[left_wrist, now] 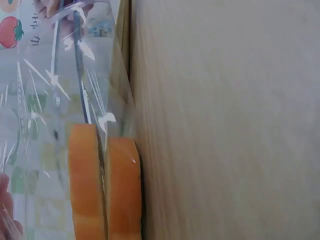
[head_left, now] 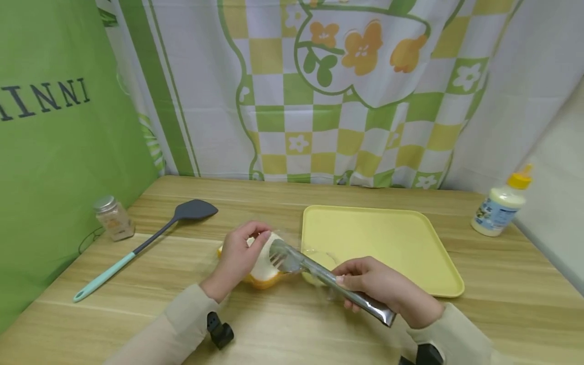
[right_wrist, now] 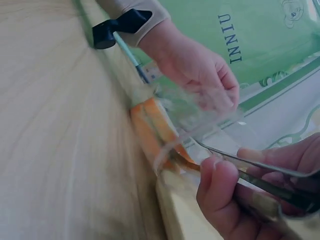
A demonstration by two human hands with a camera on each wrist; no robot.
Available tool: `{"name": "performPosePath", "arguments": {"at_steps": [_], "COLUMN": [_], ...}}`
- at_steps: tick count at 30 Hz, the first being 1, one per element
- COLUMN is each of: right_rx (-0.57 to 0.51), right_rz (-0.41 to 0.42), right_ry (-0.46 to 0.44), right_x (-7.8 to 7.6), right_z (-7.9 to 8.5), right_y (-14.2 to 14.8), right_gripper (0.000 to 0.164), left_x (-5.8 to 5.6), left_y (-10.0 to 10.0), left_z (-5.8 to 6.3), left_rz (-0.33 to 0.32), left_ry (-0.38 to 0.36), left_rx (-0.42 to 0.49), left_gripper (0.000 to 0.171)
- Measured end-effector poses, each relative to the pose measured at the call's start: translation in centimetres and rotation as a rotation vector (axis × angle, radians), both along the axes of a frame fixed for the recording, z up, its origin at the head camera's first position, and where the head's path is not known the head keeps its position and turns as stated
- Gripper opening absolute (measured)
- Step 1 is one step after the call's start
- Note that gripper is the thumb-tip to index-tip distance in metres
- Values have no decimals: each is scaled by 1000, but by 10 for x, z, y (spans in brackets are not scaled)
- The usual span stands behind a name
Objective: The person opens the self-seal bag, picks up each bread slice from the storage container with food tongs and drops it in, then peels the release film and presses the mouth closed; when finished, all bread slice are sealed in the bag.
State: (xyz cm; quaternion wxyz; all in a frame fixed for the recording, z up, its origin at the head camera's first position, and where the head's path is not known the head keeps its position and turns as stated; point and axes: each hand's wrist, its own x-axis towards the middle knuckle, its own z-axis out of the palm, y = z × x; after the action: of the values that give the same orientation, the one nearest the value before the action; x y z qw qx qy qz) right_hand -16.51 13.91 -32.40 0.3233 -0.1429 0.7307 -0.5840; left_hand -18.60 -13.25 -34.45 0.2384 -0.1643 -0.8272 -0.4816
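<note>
Two bread slices with orange crust (left_wrist: 84, 180) stand side by side inside a clear plastic bag (left_wrist: 40, 85) in the left wrist view. In the head view my left hand (head_left: 238, 261) pinches the bag's upper edge above the white bread (head_left: 263, 263). My right hand (head_left: 380, 284) grips silver metal tongs (head_left: 326, 276) partway along their arms. The tongs reach through the bag's mouth, and their fork-like end overlaps the bread's face. Seen from the right wrist, the two tong arms (right_wrist: 270, 187) stand apart, with their tips right at the slices.
A yellow tray (head_left: 378, 233) lies right of the bread, its near left corner behind the bag. Left are a dark spatula (head_left: 195, 209) with a mint handle and a glass jar (head_left: 115, 220). A yellow-capped squeeze bottle (head_left: 497, 210) stands at the right edge.
</note>
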Motion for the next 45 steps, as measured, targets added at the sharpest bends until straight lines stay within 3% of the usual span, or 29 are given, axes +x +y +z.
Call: {"name": "performPosePath", "arguments": {"at_steps": [7, 15, 19, 27, 36, 45], "right_rx": [-13, -6, -3, 17, 42, 8], "right_rz": [-13, -32, -26, 18, 88, 129], "right_ry": [12, 59, 53, 87, 184, 246], "right_x": [-5, -23, -26, -17, -11, -22], "right_z": [-8, -12, -15, -12, -3, -2], "right_y": [-2, -17, -25, -19, 17, 59], "right_gripper": [34, 34, 34, 35, 38, 42], "left_x": [8, 11, 10, 6, -1, -9], "left_y": [7, 10, 10, 4, -2, -10], "left_z": [4, 7, 6, -1, 0, 10], "left_rz": [-102, -129, -114, -36, 24, 76], "left_ry": [-15, 7, 20, 54, 39, -38], "left_rx": [-27, -15, -35, -75, -65, 15], "left_gripper": [7, 7, 6, 6, 6, 8]}}
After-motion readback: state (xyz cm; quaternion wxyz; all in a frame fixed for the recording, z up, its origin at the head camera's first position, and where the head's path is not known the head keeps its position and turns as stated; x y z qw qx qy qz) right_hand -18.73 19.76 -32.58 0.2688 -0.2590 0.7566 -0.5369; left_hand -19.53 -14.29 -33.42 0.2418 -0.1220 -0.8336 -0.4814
